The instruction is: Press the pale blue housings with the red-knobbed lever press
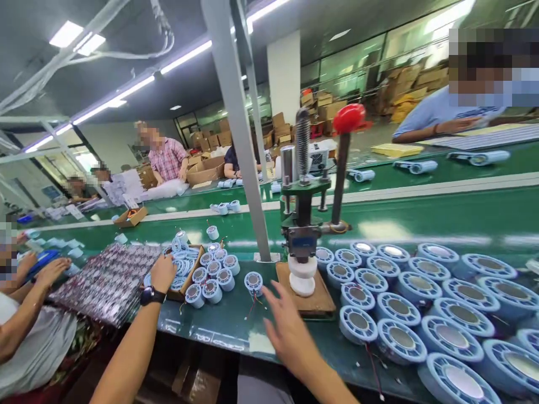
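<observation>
My left hand (163, 274), with a dark watch on its wrist, reaches to the left edge of a cardboard box (194, 269) of light blue ring parts (182, 266). Its fingertips are hidden. My right hand (283, 322) has its fingers spread and holds nothing. Just beyond its fingertips stands a single blue round part (253, 283) with thin wires. A hand press (303, 241) with a red-knobbed lever and white round pads stands on a brown board (322, 297), beyond my right hand.
Several large blue round housings (398, 308) cover the right side. Smaller blue units (211, 290) cluster beside the box. A stack of metallic parts (112, 280) lies left, near a co-worker's hands (53, 272). A grey post (240, 123) rises behind. More people sit across the green belt (387, 205).
</observation>
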### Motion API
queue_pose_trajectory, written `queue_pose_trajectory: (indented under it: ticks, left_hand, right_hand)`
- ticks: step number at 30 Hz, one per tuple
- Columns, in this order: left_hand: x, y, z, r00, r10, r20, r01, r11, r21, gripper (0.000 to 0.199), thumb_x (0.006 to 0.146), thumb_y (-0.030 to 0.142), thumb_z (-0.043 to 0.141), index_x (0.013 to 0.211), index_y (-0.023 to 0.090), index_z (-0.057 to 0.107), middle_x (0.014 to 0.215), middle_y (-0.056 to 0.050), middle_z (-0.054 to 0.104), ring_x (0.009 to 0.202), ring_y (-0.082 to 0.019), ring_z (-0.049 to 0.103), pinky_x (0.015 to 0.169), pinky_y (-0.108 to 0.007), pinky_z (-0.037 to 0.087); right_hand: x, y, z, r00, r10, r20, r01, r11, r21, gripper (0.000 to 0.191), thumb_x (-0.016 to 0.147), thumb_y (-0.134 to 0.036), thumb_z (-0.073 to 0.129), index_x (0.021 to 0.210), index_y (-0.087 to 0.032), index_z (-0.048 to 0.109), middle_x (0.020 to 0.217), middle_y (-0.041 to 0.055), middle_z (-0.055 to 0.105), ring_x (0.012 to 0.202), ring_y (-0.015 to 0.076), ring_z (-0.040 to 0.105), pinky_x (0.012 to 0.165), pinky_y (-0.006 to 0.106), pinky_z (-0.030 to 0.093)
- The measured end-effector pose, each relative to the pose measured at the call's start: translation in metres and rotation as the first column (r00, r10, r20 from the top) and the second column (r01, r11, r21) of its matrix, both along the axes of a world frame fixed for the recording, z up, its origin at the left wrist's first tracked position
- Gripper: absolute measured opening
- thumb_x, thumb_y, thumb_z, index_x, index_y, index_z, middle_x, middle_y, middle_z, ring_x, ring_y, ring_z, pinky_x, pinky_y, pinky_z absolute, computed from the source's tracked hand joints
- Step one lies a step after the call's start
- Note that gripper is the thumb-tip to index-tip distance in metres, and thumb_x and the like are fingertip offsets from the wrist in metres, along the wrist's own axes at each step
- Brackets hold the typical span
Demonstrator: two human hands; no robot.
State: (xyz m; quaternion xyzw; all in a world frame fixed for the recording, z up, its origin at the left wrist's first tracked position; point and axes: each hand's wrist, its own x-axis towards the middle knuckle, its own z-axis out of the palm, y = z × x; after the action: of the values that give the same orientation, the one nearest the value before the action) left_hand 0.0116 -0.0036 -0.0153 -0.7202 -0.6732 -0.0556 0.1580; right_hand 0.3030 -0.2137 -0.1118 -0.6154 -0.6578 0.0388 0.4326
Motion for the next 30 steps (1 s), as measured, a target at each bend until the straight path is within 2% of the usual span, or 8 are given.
queue_pose_trajectory:
  ticks: [4, 8, 11, 14, 18, 20, 24, 30]
  left_hand:
    - [0.005, 0.002, 0.015, 1.000, -0.011, 0.015, 0.010, 0.999, 0.045, 0.026, 0.086, 0.014, 0.045, 0.102, 0.009, 0.066, 0.102, -0.018, 0.069, 0.094, -0.029, 0.068, 0.079, -0.034, 0.050]
    - [0.006, -0.014, 0.028, 0.997, -0.016, 0.079, 0.008, 0.995, 0.097, 0.028, 0.090, 0.020, 0.043, 0.106, 0.011, 0.064, 0.103, -0.016, 0.071, 0.094, -0.028, 0.068, 0.080, -0.035, 0.051]
    - [0.039, -0.057, 0.004, 0.945, -0.165, 0.282, 0.156, 0.986, 0.055, 0.027, 0.090, 0.031, 0.048, 0.104, 0.017, 0.065, 0.093, -0.007, 0.072, 0.081, -0.022, 0.068, 0.075, -0.031, 0.052]
    - [0.098, -0.116, -0.045, 0.750, -0.390, 0.534, 0.493, 0.868, -0.059, 0.018, 0.086, 0.031, 0.053, 0.091, 0.020, 0.067, 0.086, -0.003, 0.070, 0.077, -0.020, 0.066, 0.073, -0.030, 0.053]
    - [0.150, -0.159, -0.093, 0.694, -0.452, 0.561, 0.553, 0.833, -0.014, 0.017, 0.087, 0.029, 0.055, 0.091, 0.019, 0.068, 0.094, -0.008, 0.068, 0.092, -0.025, 0.062, 0.085, -0.041, 0.051]
    - [0.151, -0.160, -0.101, 0.658, -0.461, 0.596, 0.581, 0.813, -0.012, 0.025, 0.089, 0.030, 0.054, 0.108, 0.019, 0.067, 0.109, -0.011, 0.067, 0.104, -0.027, 0.060, 0.094, -0.045, 0.049]
    - [0.134, -0.155, -0.099, 0.603, -0.533, 0.594, 0.711, 0.696, -0.097, 0.055, 0.086, 0.030, 0.061, 0.139, 0.023, 0.051, 0.142, -0.011, 0.054, 0.131, -0.029, 0.047, 0.110, -0.049, 0.038]
    - [0.130, -0.158, -0.104, 0.599, -0.570, 0.563, 0.741, 0.660, -0.120, 0.057, 0.085, 0.020, 0.057, 0.141, 0.022, 0.049, 0.139, -0.012, 0.058, 0.131, -0.029, 0.047, 0.109, -0.049, 0.039]
  right_hand:
    - [-0.023, 0.050, 0.009, 0.983, 0.012, 0.182, 0.012, 0.992, -0.127, 0.047, 0.087, -0.017, 0.062, 0.134, -0.018, 0.058, 0.147, 0.0188, 0.042, 0.140, 0.0378, 0.037, 0.107, 0.053, 0.045]
    - [-0.017, 0.032, -0.021, 0.980, 0.061, 0.190, -0.057, 0.998, -0.030, 0.039, 0.086, -0.007, 0.056, 0.117, -0.025, 0.069, 0.137, 0.0097, 0.056, 0.133, 0.0303, 0.049, 0.101, 0.046, 0.052]
    - [0.003, -0.013, -0.046, 0.983, 0.088, 0.159, -0.110, 0.985, 0.135, 0.045, 0.085, -0.004, 0.051, 0.118, -0.028, 0.068, 0.134, 0.0070, 0.058, 0.130, 0.0238, 0.052, 0.102, 0.041, 0.053]
    - [0.020, -0.046, -0.050, 0.992, 0.076, 0.096, -0.089, 0.987, 0.137, 0.045, 0.086, -0.009, 0.053, 0.128, -0.024, 0.062, 0.134, 0.0109, 0.056, 0.126, 0.0212, 0.054, 0.101, 0.038, 0.053]
    - [0.034, -0.057, -0.043, 0.999, 0.038, 0.036, -0.040, 0.997, 0.064, 0.042, 0.087, -0.013, 0.055, 0.127, -0.023, 0.062, 0.136, 0.0127, 0.053, 0.123, 0.0213, 0.057, 0.099, 0.037, 0.055]
    - [0.038, -0.058, -0.041, 0.999, 0.034, 0.015, -0.034, 0.998, 0.052, 0.042, 0.087, -0.014, 0.056, 0.127, -0.024, 0.062, 0.137, 0.0126, 0.052, 0.123, 0.0220, 0.056, 0.098, 0.038, 0.055]
    - [0.041, -0.062, -0.038, 0.998, 0.038, -0.046, -0.037, 0.999, 0.017, 0.040, 0.088, -0.017, 0.055, 0.127, -0.024, 0.062, 0.136, 0.0126, 0.051, 0.123, 0.0220, 0.056, 0.099, 0.038, 0.055]
    - [0.040, -0.064, -0.032, 0.998, 0.041, -0.057, -0.040, 0.999, 0.020, 0.042, 0.087, -0.017, 0.052, 0.127, -0.022, 0.062, 0.133, 0.0130, 0.053, 0.121, 0.0219, 0.057, 0.098, 0.036, 0.055]
